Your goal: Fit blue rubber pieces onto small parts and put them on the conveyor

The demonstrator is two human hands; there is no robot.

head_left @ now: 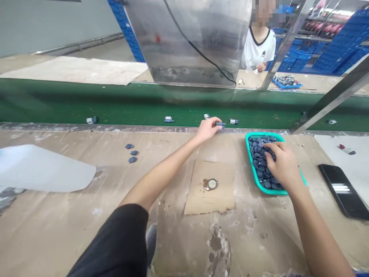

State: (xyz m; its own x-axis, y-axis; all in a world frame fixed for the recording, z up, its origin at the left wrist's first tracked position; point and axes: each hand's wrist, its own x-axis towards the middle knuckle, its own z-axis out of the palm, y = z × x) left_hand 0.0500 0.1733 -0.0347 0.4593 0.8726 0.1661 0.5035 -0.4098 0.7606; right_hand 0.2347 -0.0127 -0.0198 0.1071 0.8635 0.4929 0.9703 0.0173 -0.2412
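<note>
My left hand (208, 129) reaches to the near edge of the green belt, its fingers pinched on a small blue-and-white piece (221, 125). My right hand (281, 161) is over a turquoise basket (256, 181) full of small dark blue pieces (265, 169). Its thumb and forefinger are bent close together at a dark blue piece (261, 145) near the top of the heap; the other fingers are mostly hidden. Between my arms lies a torn cardboard sheet (198, 202) bearing a round metal cap (212, 184) beside a brown wet spot.
Several blue-and-white pieces (169, 119) lie along the green belt (127, 104). Three dark pieces (132, 159) rest left on the bench. A phone (344, 190) lies right of the basket. Metal posts (331, 94) slant up at right. Across the belt stands a person (258, 48) near a blue tray (286, 85).
</note>
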